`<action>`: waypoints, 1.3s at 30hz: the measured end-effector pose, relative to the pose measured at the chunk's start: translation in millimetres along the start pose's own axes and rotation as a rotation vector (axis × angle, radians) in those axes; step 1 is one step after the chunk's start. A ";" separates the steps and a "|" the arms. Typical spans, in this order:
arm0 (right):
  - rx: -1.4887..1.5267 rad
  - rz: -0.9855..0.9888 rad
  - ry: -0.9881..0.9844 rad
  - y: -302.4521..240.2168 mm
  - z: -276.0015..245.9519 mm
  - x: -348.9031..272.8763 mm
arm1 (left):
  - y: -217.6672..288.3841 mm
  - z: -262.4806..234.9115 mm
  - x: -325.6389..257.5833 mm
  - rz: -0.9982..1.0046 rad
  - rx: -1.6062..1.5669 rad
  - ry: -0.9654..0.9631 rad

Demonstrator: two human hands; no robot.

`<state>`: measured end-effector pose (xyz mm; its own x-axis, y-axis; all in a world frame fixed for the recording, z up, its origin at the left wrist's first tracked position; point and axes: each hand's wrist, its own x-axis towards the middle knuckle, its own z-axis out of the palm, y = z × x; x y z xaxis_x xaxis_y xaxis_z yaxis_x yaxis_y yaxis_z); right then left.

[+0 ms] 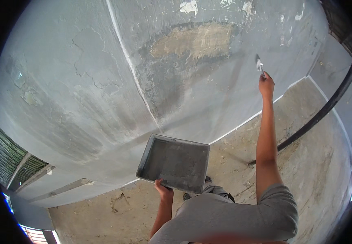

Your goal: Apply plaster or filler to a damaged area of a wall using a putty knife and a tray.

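Note:
My left hand [163, 190] is closed on the near rim of a dark grey rectangular tray [174, 162], thumb over the edge. The tray is held out level in front of my body, its inside coated in grey. My right hand [266, 84], at the end of an outstretched arm, grips the handle of a small trowel-like tool [259, 64]. Its head is pale and shiny with a dark tip, too small to make out fully. That tool is up close to the grey wall [241, 95]; whether it touches I cannot tell.
A rough tan patch [196, 40] marks the wall, left of the tool. A pale vertical line [129, 65] runs down it. A black pipe or hose [318, 116] curves down at the right to the stained floor [302, 101]. A corrugated panel [9, 148] shows at far left.

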<state>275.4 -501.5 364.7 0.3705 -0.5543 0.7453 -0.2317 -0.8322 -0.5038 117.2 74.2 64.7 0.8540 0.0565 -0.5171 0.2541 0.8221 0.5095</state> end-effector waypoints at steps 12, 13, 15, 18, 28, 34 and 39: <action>0.653 -0.468 -0.990 -190.4 -55.3 -61.2 | -8.3 -4.6 16.4 0.027 -0.047 0.074; 0.607 -0.284 -1.016 -164.3 -41.0 -43.6 | -9.8 -2.1 15.5 0.033 -0.039 0.044; 0.381 -0.136 -0.703 -105.2 -26.4 -6.3 | -11.4 -1.3 11.6 0.039 -0.034 0.011; 0.029 -0.090 -0.194 14.7 -0.9 30.4 | -16.0 8.4 6.4 -0.001 -0.088 0.056; 0.644 -0.232 -1.227 -183.4 -75.4 -39.7 | -12.3 -14.5 -0.6 0.002 -0.024 0.042; 0.171 -0.025 -0.406 -67.1 -17.1 30.3 | -11.7 -21.9 -3.3 0.027 -0.048 0.071; 0.144 -0.129 -0.204 8.9 9.2 44.7 | -4.9 -1.0 -17.1 0.028 -0.021 -0.021</action>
<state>298.1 -533.5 389.6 0.5657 -0.4173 0.7113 -0.0461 -0.8772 -0.4780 101.0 69.8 70.4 0.8699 0.0683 -0.4885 0.2204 0.8322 0.5088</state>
